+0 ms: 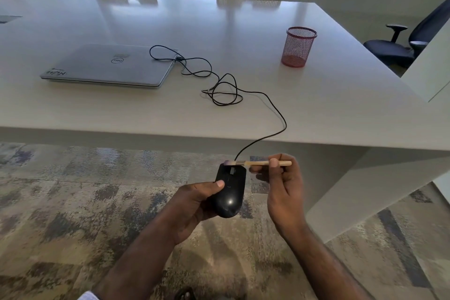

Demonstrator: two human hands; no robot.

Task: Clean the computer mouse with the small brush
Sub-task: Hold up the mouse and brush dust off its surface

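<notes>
Head view, near centre, off the table's near edge and above the carpet: black computer mouse [230, 192] held in the air by the left hand [194, 204], fingers cupped beneath its body, thumb laid across the top left side. Just to the right, the right hand [282, 185], fingers curled in a pinch around the small brush [258, 163], handle lying roughly level and pointing right. Bristle tip touching the far end of the mouse, just beside the scroll wheel [232, 170] and close to where the cable [263, 95] leaves.

By the look of it, cleaning under way rather than finished: brush working at the front edge only; buttons, sides, rear hump and underside probably still to go, though no dust clear enough to judge.

Mouse shell smooth, glossy, rounded, with a bright glint on the near hump. Brush handle pale wood, slim and straight; a short metal-looking band ahead of soft, light bristles, somewhat blurred. Cable thin, black, limp, trailing up over the table edge into loose loops.

Farther off: white table [341, 105], smooth and faintly reflective; closed grey laptop [109, 66], matte, at far left; red wire-mesh pen cup [298, 47], cylindrical, at far right.
</notes>
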